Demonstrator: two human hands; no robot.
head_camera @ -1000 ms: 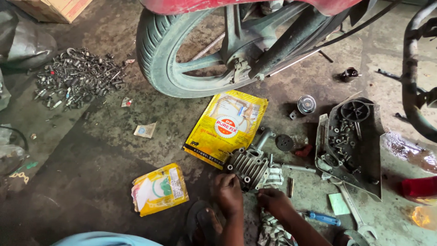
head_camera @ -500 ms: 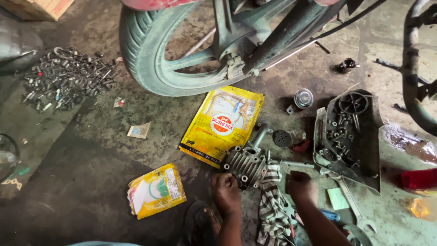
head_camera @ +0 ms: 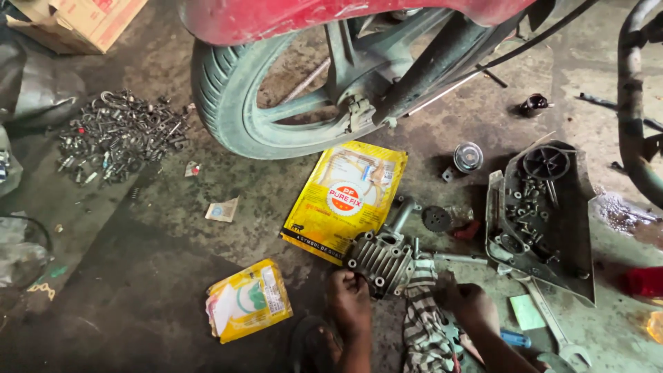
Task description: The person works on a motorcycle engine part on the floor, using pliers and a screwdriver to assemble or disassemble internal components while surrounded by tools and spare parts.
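My left hand (head_camera: 349, 298) grips the lower left edge of a finned grey engine cylinder (head_camera: 384, 259) that lies on the dirty concrete floor. My right hand (head_camera: 468, 304) sits to the right of it with the fingers curled, resting by a striped cloth (head_camera: 421, 324). What it holds is hidden. A thin metal rod (head_camera: 459, 259) runs along the floor just above that hand. A large yellow packet (head_camera: 349, 197) lies right behind the cylinder.
A motorcycle rear wheel (head_camera: 228, 114) stands behind. A black engine cover (head_camera: 552, 228) holding several screws lies to the right, with a spanner (head_camera: 552, 324) and a blue-handled tool (head_camera: 514, 338) near it. A smaller yellow packet (head_camera: 247, 311) lies left; a heap of bolts (head_camera: 117, 135) far left.
My right hand has moved rightward across the striped cloth, away from the left hand. The left hand has stayed at the cylinder. The view has shifted slightly.
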